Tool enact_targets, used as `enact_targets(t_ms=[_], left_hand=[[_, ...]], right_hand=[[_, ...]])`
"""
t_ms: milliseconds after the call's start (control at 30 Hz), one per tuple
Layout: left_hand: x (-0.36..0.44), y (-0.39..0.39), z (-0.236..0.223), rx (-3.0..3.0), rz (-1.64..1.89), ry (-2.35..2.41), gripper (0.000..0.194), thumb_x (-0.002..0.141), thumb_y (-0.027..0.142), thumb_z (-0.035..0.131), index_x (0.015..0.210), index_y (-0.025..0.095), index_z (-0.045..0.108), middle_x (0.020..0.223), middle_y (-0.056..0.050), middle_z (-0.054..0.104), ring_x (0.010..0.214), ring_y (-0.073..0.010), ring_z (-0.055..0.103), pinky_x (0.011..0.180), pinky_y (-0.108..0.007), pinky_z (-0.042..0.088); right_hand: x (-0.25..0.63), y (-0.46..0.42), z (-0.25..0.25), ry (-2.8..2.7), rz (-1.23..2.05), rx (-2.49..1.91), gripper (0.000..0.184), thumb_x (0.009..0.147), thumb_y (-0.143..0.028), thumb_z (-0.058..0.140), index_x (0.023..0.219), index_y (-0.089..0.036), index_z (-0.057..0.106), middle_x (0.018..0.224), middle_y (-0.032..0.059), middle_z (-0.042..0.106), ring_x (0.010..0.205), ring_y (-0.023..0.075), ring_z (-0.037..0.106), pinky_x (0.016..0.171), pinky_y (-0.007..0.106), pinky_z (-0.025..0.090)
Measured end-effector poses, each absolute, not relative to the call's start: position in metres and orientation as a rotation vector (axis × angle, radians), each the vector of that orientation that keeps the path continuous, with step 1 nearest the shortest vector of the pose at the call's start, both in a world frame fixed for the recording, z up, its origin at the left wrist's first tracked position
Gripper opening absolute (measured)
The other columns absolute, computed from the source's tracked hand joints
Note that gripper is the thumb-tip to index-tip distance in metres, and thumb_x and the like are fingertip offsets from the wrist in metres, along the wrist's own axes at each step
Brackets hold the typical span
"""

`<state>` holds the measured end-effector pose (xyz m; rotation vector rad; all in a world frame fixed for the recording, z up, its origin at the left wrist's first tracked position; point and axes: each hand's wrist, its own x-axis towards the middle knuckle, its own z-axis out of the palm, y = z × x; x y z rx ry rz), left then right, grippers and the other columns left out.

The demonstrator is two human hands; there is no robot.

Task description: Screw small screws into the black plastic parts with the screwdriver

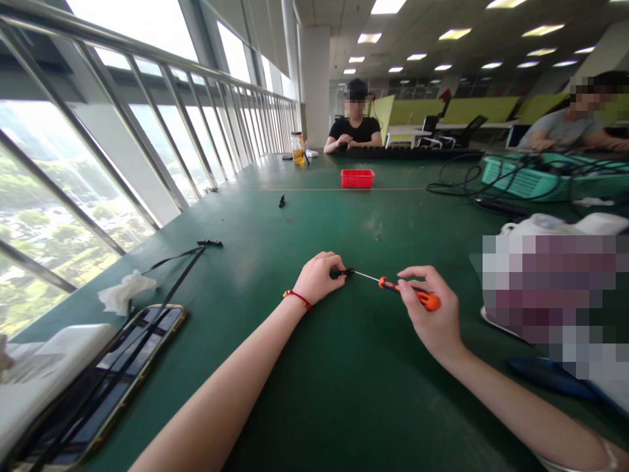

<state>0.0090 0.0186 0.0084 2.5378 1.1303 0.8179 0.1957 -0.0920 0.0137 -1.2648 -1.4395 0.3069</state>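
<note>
My left hand [322,278], with a red cord bracelet at its wrist, pinches a small black part [343,271] just above the green tabletop [314,380]. An orange and black screwdriver [415,295] lies in my right hand [435,318], its handle between thumb and fingers. Its thin metal shaft points left, and the tip meets the black part. What kind of part this is I cannot make out, since my left fingers cover some of it.
A phone [142,354] with a black strap across it lies at left. Ahead are a red bin [358,178] and a small black piece [282,200]. A teal basket [515,178] with cables stands at right. Two people sit beyond, near a jar [297,149] and a railing [162,72].
</note>
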Motion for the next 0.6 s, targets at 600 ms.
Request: enact_targets(t_ms=[600], left_hand=[[0.0100, 0.0186, 0.0081, 2.543, 0.822, 1.120, 0.002, 0.070, 0.017, 0.059, 0.072, 0.019, 0.057, 0.081, -0.001, 0.063, 0.083, -0.0175, 0.056, 0.077, -0.030, 0.046]], right_hand=[[0.1942, -0.0884, 0.0133, -1.381, 0.143, -1.135, 0.033, 0.071, -0.022, 0.064, 0.098, -0.022, 0.045, 0.081, -0.0010, 0.053, 0.063, 0.0112, 0.054, 0.055, 0.025, 0.045]])
